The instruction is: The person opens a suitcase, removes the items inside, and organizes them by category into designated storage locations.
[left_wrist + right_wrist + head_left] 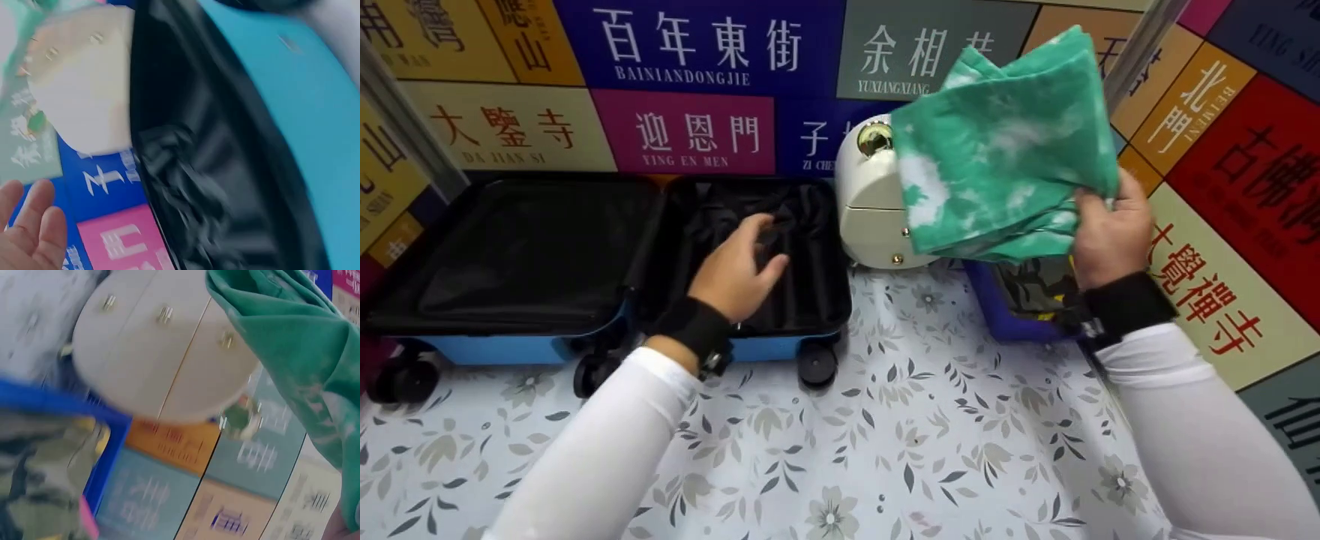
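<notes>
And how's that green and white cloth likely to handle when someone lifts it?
Probably floppy: the green and white cloth shows soft creases and folds. It may fall open if pinched by one layer, since its layered edges look loose. It's likely light too, as the right hand alone holds it up.

Floral surface [930, 420] under suitcase [540, 255], cream case [877, 236], bin [1011, 324]

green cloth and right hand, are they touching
Touching: the head view shows the right hand gripping the green cloth by its edge, thumb in front.
</notes>
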A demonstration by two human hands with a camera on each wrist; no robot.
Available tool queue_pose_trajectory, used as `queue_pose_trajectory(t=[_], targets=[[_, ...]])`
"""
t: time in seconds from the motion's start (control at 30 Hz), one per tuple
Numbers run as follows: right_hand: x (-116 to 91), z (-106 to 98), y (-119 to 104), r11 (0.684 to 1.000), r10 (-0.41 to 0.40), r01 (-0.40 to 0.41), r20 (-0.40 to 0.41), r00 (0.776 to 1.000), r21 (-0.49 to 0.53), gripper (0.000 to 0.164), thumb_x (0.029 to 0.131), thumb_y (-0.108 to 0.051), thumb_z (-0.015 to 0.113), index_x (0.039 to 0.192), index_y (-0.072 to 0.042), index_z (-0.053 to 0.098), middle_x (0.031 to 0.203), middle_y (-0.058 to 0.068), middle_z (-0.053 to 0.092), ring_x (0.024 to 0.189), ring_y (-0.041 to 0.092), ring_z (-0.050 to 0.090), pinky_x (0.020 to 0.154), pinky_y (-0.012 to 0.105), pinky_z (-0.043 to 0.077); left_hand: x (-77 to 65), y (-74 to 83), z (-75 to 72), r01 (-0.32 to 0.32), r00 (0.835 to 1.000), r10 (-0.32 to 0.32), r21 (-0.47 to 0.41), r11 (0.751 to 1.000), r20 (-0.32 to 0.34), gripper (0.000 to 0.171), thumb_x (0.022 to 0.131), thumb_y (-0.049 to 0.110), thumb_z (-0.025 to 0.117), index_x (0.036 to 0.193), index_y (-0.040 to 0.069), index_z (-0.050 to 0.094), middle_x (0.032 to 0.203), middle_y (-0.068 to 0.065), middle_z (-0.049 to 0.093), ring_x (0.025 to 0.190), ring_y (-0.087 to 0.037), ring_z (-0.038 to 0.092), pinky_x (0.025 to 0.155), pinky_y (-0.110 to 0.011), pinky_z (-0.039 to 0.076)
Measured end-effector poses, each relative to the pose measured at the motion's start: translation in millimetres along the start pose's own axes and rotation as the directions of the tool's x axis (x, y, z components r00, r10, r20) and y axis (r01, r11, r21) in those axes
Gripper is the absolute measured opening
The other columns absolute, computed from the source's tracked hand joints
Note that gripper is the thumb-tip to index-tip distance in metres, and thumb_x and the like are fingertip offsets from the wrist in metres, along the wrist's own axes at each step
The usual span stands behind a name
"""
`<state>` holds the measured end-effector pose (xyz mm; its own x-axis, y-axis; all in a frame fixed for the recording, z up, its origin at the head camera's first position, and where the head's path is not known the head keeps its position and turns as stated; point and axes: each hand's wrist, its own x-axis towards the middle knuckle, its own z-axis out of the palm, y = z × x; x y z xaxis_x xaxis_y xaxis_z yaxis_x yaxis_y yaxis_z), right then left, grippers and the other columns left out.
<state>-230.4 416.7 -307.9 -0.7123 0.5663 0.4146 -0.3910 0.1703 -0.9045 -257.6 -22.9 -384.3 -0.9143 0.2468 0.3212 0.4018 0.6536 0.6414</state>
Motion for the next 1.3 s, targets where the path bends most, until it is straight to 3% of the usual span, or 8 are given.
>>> queue_pose_trajectory(t=[0.23,0.4,0.6,0.8,1.0,1.1,1.2,1.3], targets=[[29,-47,7,0.998,0.051,-0.046,-0.106,0.993,0.048,0.035,0.092,0.010,0.065,0.117,-0.009,0.079,0.102,-0.003,0.072,0.095,0.012,0.061,0.085,0.025,0.046,-16.2,-51.2,-21.4,0.077,0.994,-0.067,0.136,0.988,-0.081,0.062,0.102,0.031,0.067,0.155,0.007,0.045,0.155,-0.018,0.055,0.140,-0.042,0.054,0.118,-0.057,0.041],[40,-74,15,0.989,0.149,-0.145,-0.123,0.981,0.040,0.036,0.093,0.007,0.065,0.122,-0.011,0.078,0.104,-0.004,0.070,0.093,0.012,0.060,0.088,0.025,0.046,-27.3,-73.2,-30.7,0.121,0.989,-0.104,0.172,0.978,-0.106,0.061,0.102,0.030,0.067,0.154,0.004,0.046,0.152,-0.024,0.056,0.136,-0.049,0.054,0.114,-0.064,0.041],[46,-98,37,0.967,0.239,-0.247,-0.118,0.964,-0.058,0.037,0.096,0.002,0.066,0.129,-0.013,0.075,0.102,-0.009,0.069,0.093,0.008,0.059,0.088,0.021,0.047,-34.6,-84.4,-29.1,0.150,0.987,-0.134,0.194,0.970,-0.093,0.062,0.102,0.031,0.066,0.153,0.002,0.045,0.151,-0.026,0.055,0.136,-0.050,0.053,0.113,-0.068,0.039],[50,-104,56,0.923,0.337,-0.350,-0.105,0.936,-0.158,0.024,0.099,-0.008,0.067,0.120,-0.019,0.073,0.095,-0.013,0.065,0.086,0.007,0.057,0.075,0.016,0.048,-35.8,-85.6,-25.6,0.164,0.985,-0.149,0.211,0.964,-0.087,0.064,0.101,0.031,0.068,0.153,0.001,0.047,0.154,-0.025,0.054,0.139,-0.048,0.051,0.115,-0.066,0.038],[57,-108,69,0.903,0.382,-0.383,-0.044,0.923,-0.195,0.029,0.099,-0.009,0.067,0.125,-0.022,0.072,0.097,-0.016,0.063,0.089,0.005,0.056,0.076,0.017,0.047,-36.2,-85.0,-24.7,0.169,0.986,-0.159,0.254,0.952,-0.058,0.067,0.100,0.037,0.069,0.153,0.002,0.047,0.158,-0.024,0.049,0.147,-0.049,0.042,0.120,-0.068,0.031],[61,-111,77,0.866,0.391,-0.363,0.013,0.920,-0.344,0.037,0.102,-0.017,0.066,0.138,-0.023,0.068,0.107,-0.016,0.064,0.093,0.002,0.054,0.082,0.018,0.046,-36.7,-85.8,-23.8,0.174,0.985,-0.170,0.280,0.944,-0.041,0.071,0.099,0.041,0.070,0.154,0.002,0.046,0.161,-0.025,0.045,0.151,-0.053,0.035,0.121,-0.071,0.027],[64,-115,84,0.801,0.395,-0.315,0.053,0.917,-0.509,0.047,0.105,-0.027,0.062,0.151,-0.023,0.059,0.127,-0.006,0.063,0.098,0.000,0.053,0.090,0.020,0.045,-36.0,-86.0,-22.5,0.177,0.984,-0.177,0.295,0.939,-0.026,0.075,0.099,0.045,0.069,0.155,0.003,0.044,0.163,-0.026,0.042,0.153,-0.056,0.030,0.121,-0.073,0.024],[68,-120,90,0.735,0.402,-0.272,0.077,0.912,-0.622,0.056,0.106,-0.035,0.058,0.159,-0.021,0.049,0.147,0.003,0.056,0.109,0.006,0.053,0.100,0.026,0.043,-35.1,-86.0,-21.4,0.181,0.983,-0.184,0.301,0.936,-0.018,0.077,0.099,0.048,0.069,0.156,0.003,0.044,0.164,-0.027,0.040,0.153,-0.057,0.027,0.121,-0.074,0.022]])
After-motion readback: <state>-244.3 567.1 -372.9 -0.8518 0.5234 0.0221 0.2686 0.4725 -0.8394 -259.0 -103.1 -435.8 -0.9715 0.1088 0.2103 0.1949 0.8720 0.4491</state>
